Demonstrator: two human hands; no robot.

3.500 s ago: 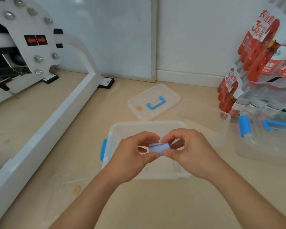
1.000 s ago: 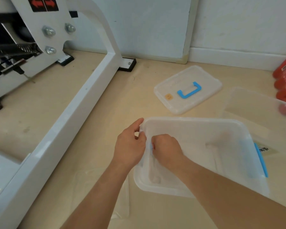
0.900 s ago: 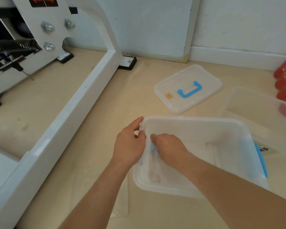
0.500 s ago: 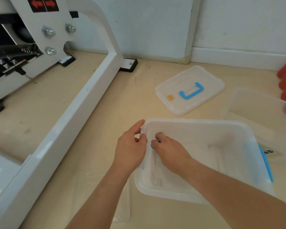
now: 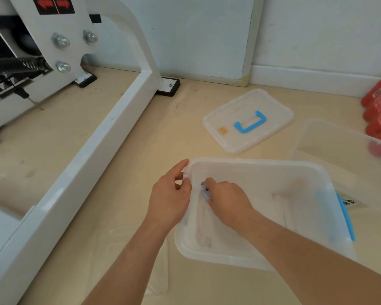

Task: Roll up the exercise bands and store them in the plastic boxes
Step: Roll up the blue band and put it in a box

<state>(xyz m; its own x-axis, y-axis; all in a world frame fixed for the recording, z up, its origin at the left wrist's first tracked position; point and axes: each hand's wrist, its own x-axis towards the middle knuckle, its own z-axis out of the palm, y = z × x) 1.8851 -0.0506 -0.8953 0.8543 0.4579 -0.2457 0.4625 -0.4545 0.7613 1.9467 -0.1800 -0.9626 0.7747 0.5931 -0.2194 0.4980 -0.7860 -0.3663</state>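
Floor | right hand (image 5: 228, 200) pinching rolled band (image 5: 205, 191) inside box (image 5: 262, 166) | left hand (image 5: 171, 194) gripping rim

Rolled exercise band (image 5: 205, 191): pale blue-grey, small, tightly coiled; mostly hidden, held low inside the near plastic box at its left wall. Near plastic box (image 5: 260, 166): translucent, lidless, blue latch on its right side, set on the floor. Second plastic box (image 5: 339, 139): translucent, open, placed just behind the near box, to its right.

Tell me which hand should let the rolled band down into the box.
Right. The right hand is inside the plastic box and pinches the rolled band at its left end. The left hand only grips the box's left rim from outside, steadying it.
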